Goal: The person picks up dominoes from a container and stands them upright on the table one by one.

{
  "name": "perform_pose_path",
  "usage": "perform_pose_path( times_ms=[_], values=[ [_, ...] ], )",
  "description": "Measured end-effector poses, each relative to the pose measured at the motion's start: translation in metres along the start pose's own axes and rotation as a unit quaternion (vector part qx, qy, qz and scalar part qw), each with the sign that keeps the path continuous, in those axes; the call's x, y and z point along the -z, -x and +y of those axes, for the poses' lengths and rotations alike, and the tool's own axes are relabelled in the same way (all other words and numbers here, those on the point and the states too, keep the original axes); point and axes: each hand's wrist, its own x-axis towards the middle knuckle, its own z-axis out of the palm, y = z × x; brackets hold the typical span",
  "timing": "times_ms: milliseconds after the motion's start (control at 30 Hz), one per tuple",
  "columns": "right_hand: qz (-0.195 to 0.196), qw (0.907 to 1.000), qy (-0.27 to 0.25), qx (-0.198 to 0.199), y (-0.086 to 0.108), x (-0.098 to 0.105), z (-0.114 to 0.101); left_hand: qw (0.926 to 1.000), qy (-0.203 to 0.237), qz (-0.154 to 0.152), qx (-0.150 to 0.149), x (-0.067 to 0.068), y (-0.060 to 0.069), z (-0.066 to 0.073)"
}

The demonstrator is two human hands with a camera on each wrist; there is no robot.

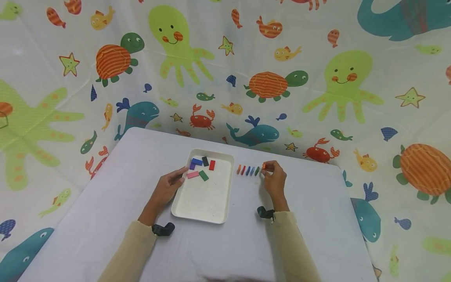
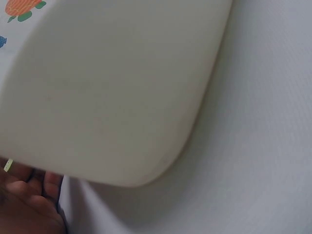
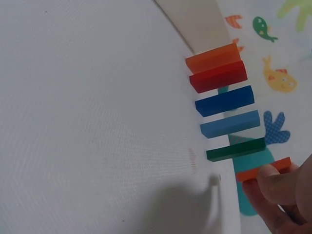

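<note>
In the head view my left hand [image 1: 170, 185] holds the left rim of a white tray [image 1: 202, 207]; its curled fingers show beside the tray wall [image 2: 112, 107] in the left wrist view. My right hand [image 1: 275, 180] pinches an orange domino block [image 3: 263, 169] between thumb and fingers, at the right end of a row. Upright in that row stand an orange block [image 3: 213, 59], a red block [image 3: 219, 76], a dark blue block [image 3: 225, 101], a light blue block [image 3: 230, 124] and a green block [image 3: 236, 149], with small gaps between.
Inside the tray's far half lie a blue block [image 1: 197, 161], a purple block [image 1: 192, 166], a black block [image 1: 205, 161], a red block [image 1: 212, 165], a pink block [image 1: 193, 175] and a green block [image 1: 203, 175]. A white cloth [image 1: 317, 219] covers the table; a sea-animal curtain [image 1: 225, 78] hangs behind.
</note>
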Motion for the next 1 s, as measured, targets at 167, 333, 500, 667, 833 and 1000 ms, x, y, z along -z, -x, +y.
perform_pose_path(
  times_ms=[167, 333, 500, 667, 833, 1000],
  values=[
    [-0.006, 1.0, 0.003, 0.0, 0.0002, -0.0018, 0.0026, 1.0, -0.002, 0.001, -0.005, 0.0, 0.0017, 0.0027],
    [-0.011, 0.9998, 0.012, -0.006, 0.0011, -0.0022, 0.0042, 0.9999, -0.001, 0.0, -0.011, 0.0002, 0.0028, 0.0032],
    [-0.011, 0.9998, 0.013, -0.009, 0.0011, -0.0035, 0.0059, 0.9999, 0.002, 0.0, -0.011, 0.0009, 0.0023, 0.0033],
    [-0.014, 0.9997, 0.015, -0.014, 0.0019, -0.0043, 0.0064, 0.9999, -0.004, 0.001, -0.016, 0.0007, 0.0025, 0.0031],
    [-0.013, 0.9997, 0.016, -0.015, 0.0021, -0.0048, 0.0068, 0.9999, -0.01, 0.003, -0.009, 0.0005, 0.0018, 0.0022],
    [-0.017, 0.9996, 0.017, -0.018, 0.0017, -0.0051, 0.008, 1.0, -0.008, 0.001, -0.004, 0.0011, 0.0017, 0.0028]
  ],
)
